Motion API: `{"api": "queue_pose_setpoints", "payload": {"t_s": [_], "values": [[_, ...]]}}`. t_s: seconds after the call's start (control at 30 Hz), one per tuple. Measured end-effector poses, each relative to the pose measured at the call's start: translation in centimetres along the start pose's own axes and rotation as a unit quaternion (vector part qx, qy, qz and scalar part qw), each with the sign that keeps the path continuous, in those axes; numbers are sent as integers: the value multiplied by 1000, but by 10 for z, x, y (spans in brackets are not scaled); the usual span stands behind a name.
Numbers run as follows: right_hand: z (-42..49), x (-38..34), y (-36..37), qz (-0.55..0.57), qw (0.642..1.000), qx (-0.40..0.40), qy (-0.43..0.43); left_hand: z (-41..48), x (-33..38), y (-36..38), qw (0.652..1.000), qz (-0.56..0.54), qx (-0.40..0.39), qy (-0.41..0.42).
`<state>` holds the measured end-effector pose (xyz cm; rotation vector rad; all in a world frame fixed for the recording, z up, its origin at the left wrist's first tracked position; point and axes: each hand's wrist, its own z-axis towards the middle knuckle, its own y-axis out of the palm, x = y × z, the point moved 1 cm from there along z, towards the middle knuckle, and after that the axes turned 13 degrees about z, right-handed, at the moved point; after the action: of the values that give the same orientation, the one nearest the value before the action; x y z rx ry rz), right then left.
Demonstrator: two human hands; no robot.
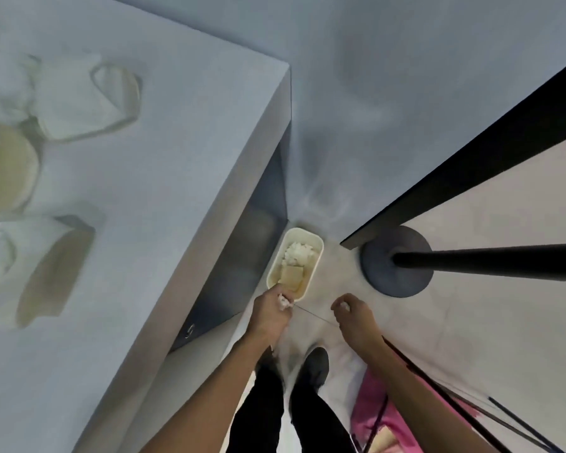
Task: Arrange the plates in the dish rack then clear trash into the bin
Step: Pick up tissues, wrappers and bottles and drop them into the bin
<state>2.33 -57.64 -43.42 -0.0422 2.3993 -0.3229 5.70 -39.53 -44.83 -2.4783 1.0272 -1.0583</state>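
Note:
A small cream bin stands on the floor beside the table's corner, holding crumpled white paper and a flat tan piece. My left hand hangs over the bin's near rim, closed around a small wad of white paper. My right hand is to the right of the bin, above the floor, with its fingers curled around something small and white that is mostly hidden. On the table at the left, blurred, lie a pale yellow-green plate and white crumpled items.
The grey table fills the left half, its corner just above the bin. A black round stand base with a pole sits to the bin's right. A dark beam runs diagonally at the upper right. My legs and a pink item are below.

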Motion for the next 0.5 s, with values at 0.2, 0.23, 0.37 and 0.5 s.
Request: {"api": "queue_pose_setpoints", "payload": {"t_s": [0.2,0.23,0.37,0.5], "values": [[81,55,21,-7,999,-7,33,98,-41,37,998,67,1,5],[94,65,24,5,999,-9,43,115,-50,43,997,72,-3,5],[141,94,39,12,999,-11,40,175,-78,62,993,118,22,7],[185,118,56,-12,999,-30,18,223,-104,90,982,184,23,28]]}}
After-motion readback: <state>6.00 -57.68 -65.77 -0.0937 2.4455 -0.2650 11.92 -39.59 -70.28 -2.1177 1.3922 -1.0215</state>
